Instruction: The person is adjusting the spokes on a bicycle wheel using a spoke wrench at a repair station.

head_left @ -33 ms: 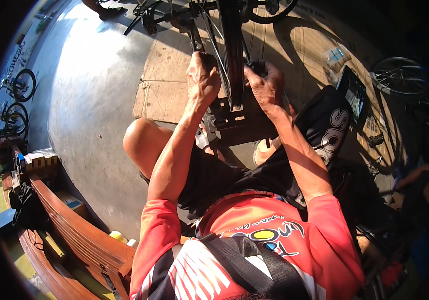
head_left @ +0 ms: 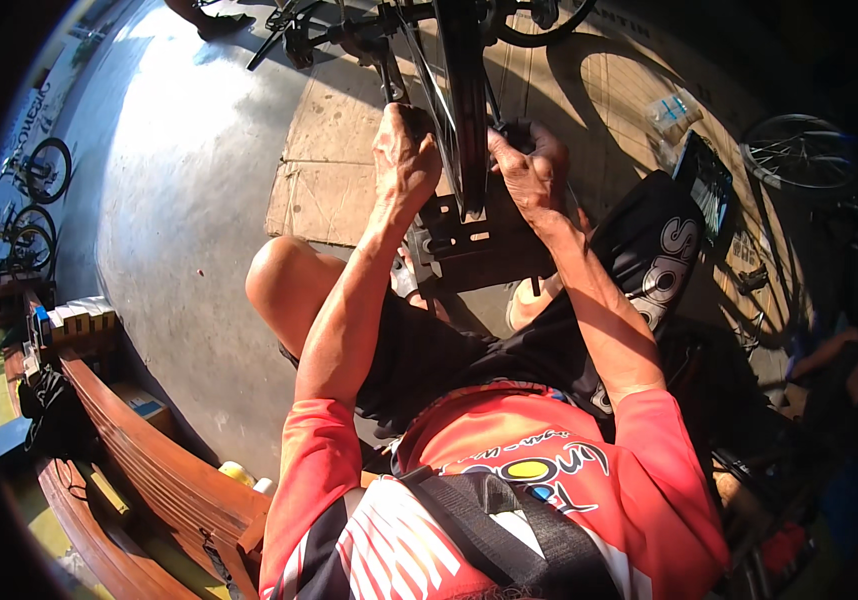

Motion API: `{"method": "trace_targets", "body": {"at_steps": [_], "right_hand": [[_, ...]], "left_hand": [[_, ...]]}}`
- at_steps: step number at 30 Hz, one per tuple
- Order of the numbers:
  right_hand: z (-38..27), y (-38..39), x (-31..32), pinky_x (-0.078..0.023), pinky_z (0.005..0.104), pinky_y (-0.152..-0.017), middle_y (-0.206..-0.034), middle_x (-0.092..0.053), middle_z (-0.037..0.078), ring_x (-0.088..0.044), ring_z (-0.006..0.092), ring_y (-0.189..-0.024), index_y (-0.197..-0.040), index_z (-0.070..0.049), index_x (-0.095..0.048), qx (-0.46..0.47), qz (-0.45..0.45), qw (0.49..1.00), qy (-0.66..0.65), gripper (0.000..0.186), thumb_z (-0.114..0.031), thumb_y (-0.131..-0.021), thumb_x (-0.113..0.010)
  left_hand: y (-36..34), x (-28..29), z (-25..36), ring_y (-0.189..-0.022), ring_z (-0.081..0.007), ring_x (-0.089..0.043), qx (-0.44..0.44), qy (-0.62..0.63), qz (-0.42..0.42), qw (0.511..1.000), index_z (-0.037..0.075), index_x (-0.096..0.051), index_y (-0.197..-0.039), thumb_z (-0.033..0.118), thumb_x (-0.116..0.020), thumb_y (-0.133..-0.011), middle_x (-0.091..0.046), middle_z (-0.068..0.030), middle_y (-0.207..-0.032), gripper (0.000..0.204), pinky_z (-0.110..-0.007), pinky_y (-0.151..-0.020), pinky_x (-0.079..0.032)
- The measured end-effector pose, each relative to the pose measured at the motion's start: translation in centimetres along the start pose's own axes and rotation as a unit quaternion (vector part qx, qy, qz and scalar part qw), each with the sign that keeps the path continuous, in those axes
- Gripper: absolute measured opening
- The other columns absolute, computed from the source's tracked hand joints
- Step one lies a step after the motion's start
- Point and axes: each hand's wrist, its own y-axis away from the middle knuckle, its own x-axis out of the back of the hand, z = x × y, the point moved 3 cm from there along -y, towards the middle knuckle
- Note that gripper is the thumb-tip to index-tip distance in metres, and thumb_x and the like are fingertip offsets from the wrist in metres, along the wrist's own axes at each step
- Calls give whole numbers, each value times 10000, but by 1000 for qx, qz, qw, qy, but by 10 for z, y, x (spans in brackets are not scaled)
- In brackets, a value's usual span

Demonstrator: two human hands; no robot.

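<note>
A bicycle wheel (head_left: pixel 467 110) with a dark rim stands nearly edge-on between my hands, its spokes showing on the left side. Below it lies a black slotted metal plate (head_left: pixel 484 245) between my legs. My left hand (head_left: pixel 406 160) is closed beside the wheel's left side, at the lower end of a dark upright (head_left: pixel 390 80); whatever its fingers grip is hidden. On the wheel's other side my right hand (head_left: pixel 531 165) is curled, thumb and fingers together, close to a thin dark rod (head_left: pixel 493 105). What it holds is also hidden.
Flattened cardboard (head_left: pixel 324 180) covers the floor under the wheel. To the right lie a clear plastic bag (head_left: pixel 674 112), a dark tray (head_left: pixel 704 185) and a spoked wheel (head_left: pixel 799 152). A wooden bench (head_left: pixel 154 440) curves along the left; bicycles (head_left: pixel 34 215) stand farther off.
</note>
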Motion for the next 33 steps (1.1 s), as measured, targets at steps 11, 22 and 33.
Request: {"method": "trace_targets", "body": {"at_steps": [11, 22, 33], "right_hand": [[10, -6, -2, -509, 271, -650, -794, -718, 74, -626, 106, -696, -888, 29, -680, 63, 13, 998, -17, 206, -131, -831, -796], [14, -7, -1, -506, 271, -652, -772, -713, 55, -617, 104, -684, -891, 23, -693, 75, 21, 997, -19, 193, -132, -834, -794], [11, -5, -1, -514, 278, -663, -780, -721, 60, -627, 107, -687, -876, 17, -698, 54, 22, 998, -22, 194, -134, -819, -806]], "left_hand": [[-4, -3, 4, -771, -340, -663, 88, 103, -25, 990, 21, -624, -969, 144, -675, -854, -663, -161, -831, 176, -439, -680, -506], [-4, -8, 4, -962, -404, -702, 118, 80, -91, 986, -58, -609, -1138, 58, -561, -854, -708, -263, -972, 311, -425, -833, -553], [-3, -13, -11, -818, -393, -691, 107, 100, -121, 982, -44, -629, -1009, 118, -544, -863, -667, -255, -843, 234, -443, -734, -526]]}}
